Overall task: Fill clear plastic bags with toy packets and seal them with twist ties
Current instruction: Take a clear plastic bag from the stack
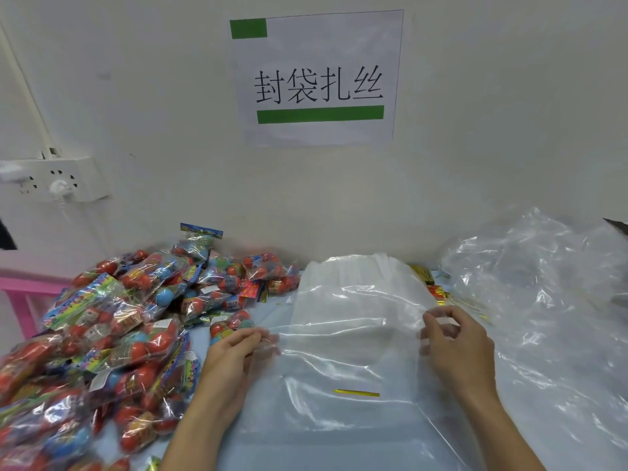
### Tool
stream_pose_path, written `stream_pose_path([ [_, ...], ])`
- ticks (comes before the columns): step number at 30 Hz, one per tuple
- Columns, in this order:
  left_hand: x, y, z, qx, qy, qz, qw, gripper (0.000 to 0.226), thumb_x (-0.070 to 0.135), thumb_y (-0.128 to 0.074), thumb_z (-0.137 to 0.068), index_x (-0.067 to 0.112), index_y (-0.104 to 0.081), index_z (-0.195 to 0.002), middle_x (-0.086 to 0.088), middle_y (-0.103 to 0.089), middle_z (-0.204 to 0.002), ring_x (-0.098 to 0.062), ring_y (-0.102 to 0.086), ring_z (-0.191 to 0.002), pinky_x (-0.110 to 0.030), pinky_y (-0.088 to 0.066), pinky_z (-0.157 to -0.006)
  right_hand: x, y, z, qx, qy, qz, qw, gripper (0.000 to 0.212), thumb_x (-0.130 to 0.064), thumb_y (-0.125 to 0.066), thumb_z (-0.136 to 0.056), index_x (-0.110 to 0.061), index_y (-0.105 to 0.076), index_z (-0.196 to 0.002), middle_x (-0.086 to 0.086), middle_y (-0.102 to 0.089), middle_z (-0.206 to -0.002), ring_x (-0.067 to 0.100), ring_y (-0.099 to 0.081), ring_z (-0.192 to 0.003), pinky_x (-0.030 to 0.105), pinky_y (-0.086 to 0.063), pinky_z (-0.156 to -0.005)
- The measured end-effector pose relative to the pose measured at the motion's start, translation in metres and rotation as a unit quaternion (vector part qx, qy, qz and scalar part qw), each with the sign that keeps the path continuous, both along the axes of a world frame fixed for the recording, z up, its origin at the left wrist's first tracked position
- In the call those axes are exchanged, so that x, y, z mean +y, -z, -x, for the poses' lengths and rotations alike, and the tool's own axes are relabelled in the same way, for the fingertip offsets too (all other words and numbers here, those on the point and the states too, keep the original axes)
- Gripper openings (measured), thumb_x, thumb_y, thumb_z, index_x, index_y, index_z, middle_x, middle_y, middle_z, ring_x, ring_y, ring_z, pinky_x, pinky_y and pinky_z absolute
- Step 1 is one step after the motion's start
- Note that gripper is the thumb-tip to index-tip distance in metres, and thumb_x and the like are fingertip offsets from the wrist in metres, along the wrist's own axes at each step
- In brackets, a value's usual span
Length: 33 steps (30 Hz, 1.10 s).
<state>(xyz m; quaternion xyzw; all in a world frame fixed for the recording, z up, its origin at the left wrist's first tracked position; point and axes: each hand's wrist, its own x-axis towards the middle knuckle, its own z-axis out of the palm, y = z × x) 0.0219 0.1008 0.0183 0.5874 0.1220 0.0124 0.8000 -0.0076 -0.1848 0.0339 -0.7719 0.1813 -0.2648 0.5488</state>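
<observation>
A clear plastic bag (343,365) lies flat on the table in front of me, stretched between my two hands. My left hand (234,351) pinches its left edge. My right hand (452,341) pinches its right edge, fingers curled round the film. A gold twist tie (356,392) lies on or under the bag near me. A stack of clear bags (360,283) sits just behind. Toy packets (112,321) with red and blue balls are heaped on the left.
More gold twist ties (438,294) lie behind the stack at the right. A large crumpled clear plastic sheet (550,300) covers the right side. The wall with a paper sign (319,79) stands close behind; a power strip (57,180) hangs at left, a pink frame (23,290) below it.
</observation>
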Motion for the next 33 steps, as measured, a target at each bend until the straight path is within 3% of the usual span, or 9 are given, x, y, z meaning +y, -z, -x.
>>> stream_pose_path([
  [5,-0.005,-0.002,0.000,0.003,0.003,-0.001,1.000,0.020,-0.002,-0.046,-0.099,-0.002,-0.065,-0.093,-0.018,-0.073,-0.083,-0.028,-0.069,-0.066,-0.035,-0.055,-0.061,-0.002,0.003,-0.002,-0.003,-0.018,-0.043,0.999,0.013,-0.017,-0.062,-0.096,-0.021,-0.064,-0.084,-0.006,-0.072,-0.062,0.015,-0.068,-0.052,0.031,-0.052,-0.062],
  [10,-0.012,-0.006,-0.001,-0.003,-0.017,0.023,1.000,0.023,0.002,-0.040,-0.100,0.002,-0.057,-0.085,-0.015,-0.068,-0.066,-0.028,-0.065,-0.051,-0.029,-0.051,-0.050,-0.008,-0.001,-0.002,0.023,-0.078,-0.094,0.992,0.003,-0.014,-0.064,-0.095,-0.017,-0.065,-0.096,0.001,-0.075,-0.070,0.020,-0.073,-0.061,0.034,-0.053,-0.067],
  [16,-0.008,0.007,-0.006,-0.076,-0.150,-0.165,0.972,0.022,0.009,-0.042,-0.104,0.007,-0.063,-0.098,-0.002,-0.060,-0.055,-0.019,-0.057,-0.049,-0.032,-0.045,-0.054,-0.019,-0.005,0.005,0.059,-0.200,-0.111,0.972,0.034,-0.007,-0.075,-0.084,-0.021,-0.065,-0.112,0.011,-0.077,-0.081,0.027,-0.073,-0.084,0.040,-0.056,-0.087],
  [20,-0.006,0.010,-0.007,-0.095,-0.189,-0.191,0.958,0.021,0.008,-0.045,-0.103,0.010,-0.062,-0.091,0.004,-0.058,-0.051,-0.008,-0.052,-0.041,-0.031,-0.045,-0.049,-0.019,-0.008,0.006,0.062,-0.250,-0.173,0.951,0.042,0.005,-0.076,-0.079,-0.016,-0.067,-0.115,0.019,-0.076,-0.087,0.028,-0.076,-0.084,0.028,-0.059,-0.069],
  [23,-0.009,0.008,-0.006,-0.108,-0.214,-0.185,0.953,0.013,0.012,-0.051,-0.102,0.013,-0.061,-0.093,-0.001,-0.069,-0.071,-0.023,-0.069,-0.062,-0.022,-0.050,-0.047,-0.016,-0.006,0.004,0.050,-0.207,-0.159,0.964,0.037,0.004,-0.076,-0.081,-0.014,-0.066,-0.112,0.016,-0.076,-0.081,0.023,-0.075,-0.075,0.022,-0.058,-0.063],
  [25,-0.011,0.005,-0.005,-0.114,-0.229,-0.198,0.946,0.009,0.016,-0.056,-0.100,0.019,-0.057,-0.108,-0.004,-0.068,-0.099,-0.025,-0.068,-0.087,-0.026,-0.053,-0.066,-0.015,-0.002,0.002,0.034,-0.159,-0.176,0.971,0.035,0.002,-0.078,-0.079,-0.014,-0.067,-0.108,0.014,-0.076,-0.077,0.022,-0.075,-0.071,0.023,-0.058,-0.062],
  [27,-0.015,0.005,-0.004,-0.137,-0.250,-0.237,0.929,0.030,0.013,-0.058,-0.097,0.021,-0.051,-0.125,0.000,-0.059,-0.114,-0.016,-0.059,-0.100,-0.025,-0.046,-0.080,-0.013,0.000,0.000,0.016,-0.109,-0.212,0.971,0.033,-0.001,-0.080,-0.079,-0.016,-0.066,-0.104,0.012,-0.077,-0.076,0.020,-0.075,-0.070,0.023,-0.057,-0.060],
  [30,-0.032,-0.001,0.005,-0.210,-0.267,-0.339,0.877,0.036,0.004,-0.059,-0.093,0.013,-0.052,-0.127,0.000,-0.052,-0.118,-0.014,-0.049,-0.105,-0.028,-0.040,-0.089,-0.004,0.001,-0.003,-0.013,-0.057,-0.249,0.967,0.028,-0.008,-0.082,-0.079,-0.015,-0.065,-0.100,0.012,-0.075,-0.070,0.020,-0.076,-0.068,0.022,-0.058,-0.059],
  [33,-0.062,-0.001,0.017,-0.301,-0.179,-0.397,0.848,0.029,-0.003,-0.063,-0.090,0.016,-0.060,-0.111,0.001,-0.056,-0.106,-0.016,-0.052,-0.101,-0.024,-0.041,-0.088,0.015,0.004,-0.004,-0.019,-0.042,-0.174,0.984,0.025,-0.016,-0.082,-0.080,-0.015,-0.061,-0.093,0.007,-0.074,-0.064,0.020,-0.073,-0.064,0.033,-0.055,-0.068],
])
